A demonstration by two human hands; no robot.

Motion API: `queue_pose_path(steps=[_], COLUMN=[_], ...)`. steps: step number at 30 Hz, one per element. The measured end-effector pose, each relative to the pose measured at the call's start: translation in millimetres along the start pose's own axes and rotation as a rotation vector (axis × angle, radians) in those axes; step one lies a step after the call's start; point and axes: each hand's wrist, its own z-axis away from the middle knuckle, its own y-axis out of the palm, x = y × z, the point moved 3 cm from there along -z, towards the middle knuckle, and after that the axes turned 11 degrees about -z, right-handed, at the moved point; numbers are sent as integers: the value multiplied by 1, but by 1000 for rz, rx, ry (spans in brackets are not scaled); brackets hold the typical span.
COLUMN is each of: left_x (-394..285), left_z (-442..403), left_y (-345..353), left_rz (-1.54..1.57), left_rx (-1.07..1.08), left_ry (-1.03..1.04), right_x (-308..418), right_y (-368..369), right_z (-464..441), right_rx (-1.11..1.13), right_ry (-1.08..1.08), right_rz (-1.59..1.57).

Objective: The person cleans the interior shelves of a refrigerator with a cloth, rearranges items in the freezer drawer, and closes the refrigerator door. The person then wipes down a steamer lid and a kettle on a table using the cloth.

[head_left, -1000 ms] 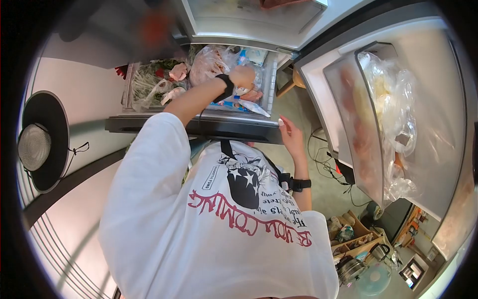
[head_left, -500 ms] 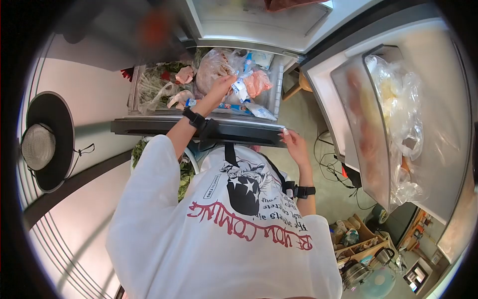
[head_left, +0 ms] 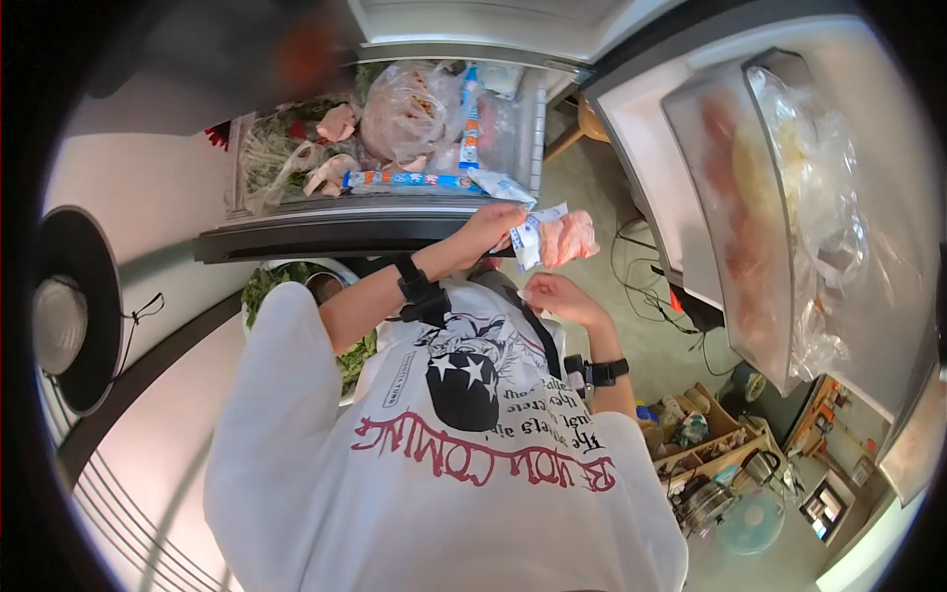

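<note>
My left hand [head_left: 496, 229] is closed on a white packet with blue print [head_left: 533, 237], held just outside the drawer's front edge. A pink, crumpled lump, perhaps wrapped meat [head_left: 570, 239], sticks out to the right of the packet. Below it, close to my body, my right hand [head_left: 558, 296] has loosely bent fingers and holds nothing I can see. The pulled-out freezer drawer [head_left: 541, 148] contains a clear plastic bag of food [head_left: 409, 113], blue-and-white long packets [head_left: 409, 180], pale pink pieces [head_left: 336, 122] and bagged greens [head_left: 266, 163].
At the right an open fridge door [head_left: 893, 247] carries a bin [head_left: 705, 197] with plastic bags. A container of leafy greens [head_left: 360, 365] stands below the drawer on the left. Cables [head_left: 641, 276] lie on the floor. A hat [head_left: 74, 306] hangs at the left.
My left hand has lifted the packet and pink lump out of the drawer, toward my body and right. My right hand has left the drawer's front edge and moved down and left.
</note>
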Motion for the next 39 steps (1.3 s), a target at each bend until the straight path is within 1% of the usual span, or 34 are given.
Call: queue_pose_path(steps=[1, 2, 3, 4, 6, 7, 8, 9, 10, 12, 14, 15, 16, 18, 19, 20, 22, 24, 25, 26, 28, 29, 31, 34, 35, 37, 38, 39], left_x=[5, 10, 11, 9, 8, 4, 7, 10, 15, 26, 38, 44, 50, 64, 71, 78, 92, 99, 98, 100, 103, 104, 112, 113, 116, 108, 124, 152], left_z=[-3, -5, -9, -12, -12, -13, -18, -26, -34, -48, -61, -65, -73, -86, -90, -96, -110, -121, -122, -123, -123, -121, -128, -124, -126, -121, -137, -171], left_y=[8, 18, 27, 37, 57, 65, 74, 85, 96, 116, 135, 142, 150, 163, 170, 174, 183, 191, 194, 196, 200, 202, 202, 208, 210, 207, 206, 205], left_rz=[-60, -119, -111, -137, -189, -215, -212, -276, -341, -315, -323, -299, -300, -318, -309, -320, -334, -412, -555, -555, -687, -640, -630, -565, -466, -295, -287, -266], left_rx=[33, 66, 82, 104, 142, 185, 195, 200, 202, 182, 169, 154, 156, 52, 48, 25, -5, -56, -67, -92, -86, -126, -154, -159, -173, -201, -201, -175], left_ry=[-32, -61, -54, -37, -15, 7, 1, 10, 21, 18, 61, 38, 39, 34, 26, 12, 8, 142, 141, 137, 200, 154, 142, 96, 98, 107, 101, 106], right_x=[-17, -36, -52, -68, -104, -124, -147, -170, -192, -233, -256, -268, -279, -293, -295, -303, -284, -290, -295, -300, -307, -310, -312, -312, -312, -324, -330, -275], right_y=[-6, -15, -25, -29, -37, -40, -44, -48, -50, -50, -39, -32, -27, -15, -8, -3, 3, -3, -6, -8, -15, -19, -25, -33, -34, -39, -42, -19], right_z=[13, 26, 38, 48, 69, 76, 83, 92, 98, 110, 122, 129, 137, 149, 151, 157, 166, 168, 168, 167, 164, 162, 159, 155, 155, 152, 154, 160], right_rx=[-20, -159, -295, -307, -587, -594, -698, -802, -810, -932, -955, -981, -982, -857, -869, -862, -926, -926, -916, -900, -866, -853, -832, -809, -799, -768, -752, -819], right_ry=[8, 19, 26, 28, 99, 105, 170, 234, 238, 274, 248, 220, 219, 19, -127, -117, -57, -72, -89, -100, -126, -133, -153, -179, -190, -278, -330, -136], right_rz=[-3, -36, -64, -60, -30, -36, -135, -232, -234, -317, -386, -450, -451, -380, -30, -28, -21, -21, -13, -4, 15, 28, 45, 119, 156, 378, 522, 5])
